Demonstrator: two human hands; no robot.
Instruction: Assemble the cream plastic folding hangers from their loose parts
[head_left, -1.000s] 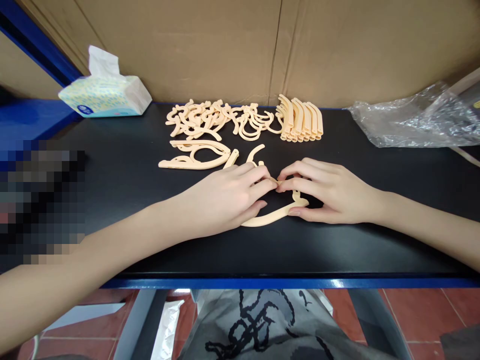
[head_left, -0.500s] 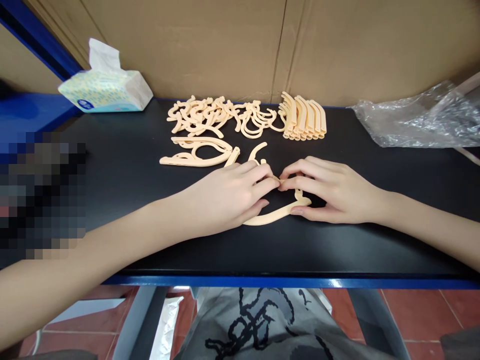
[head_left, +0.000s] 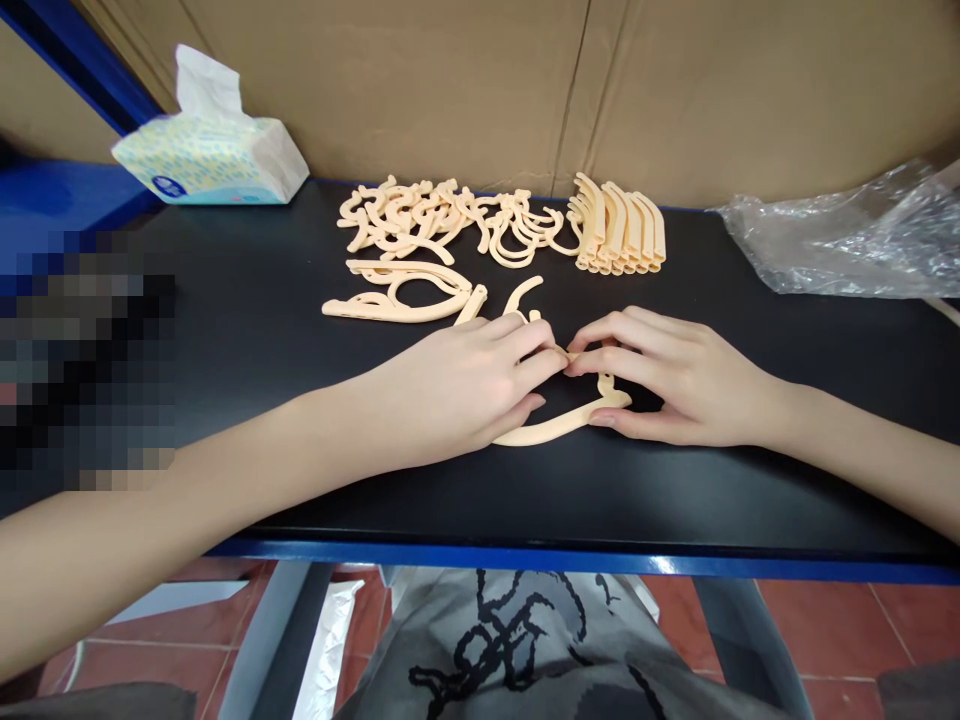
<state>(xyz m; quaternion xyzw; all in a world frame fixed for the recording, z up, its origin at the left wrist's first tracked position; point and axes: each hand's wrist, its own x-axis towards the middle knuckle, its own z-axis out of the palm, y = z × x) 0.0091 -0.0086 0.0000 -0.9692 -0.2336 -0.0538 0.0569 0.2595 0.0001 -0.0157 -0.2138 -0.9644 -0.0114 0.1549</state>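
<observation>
**Steady Work, Barely a Move**

We see the left hand (head_left: 491, 375) and right hand (head_left: 671, 378) hold their pose, leaving the work where it stood half a second ago. Just beyond the curved cream piece (head_left: 551, 430), fingertips meet at a small cream part (head_left: 559, 351), thumbs apart; whether either grip pinches, we cannot tell. The piece runs from beneath the left hand to the right thumb.

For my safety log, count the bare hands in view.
2: left hand and right hand, both at the cream curved piece. The pixelated patch could hide more.
</observation>
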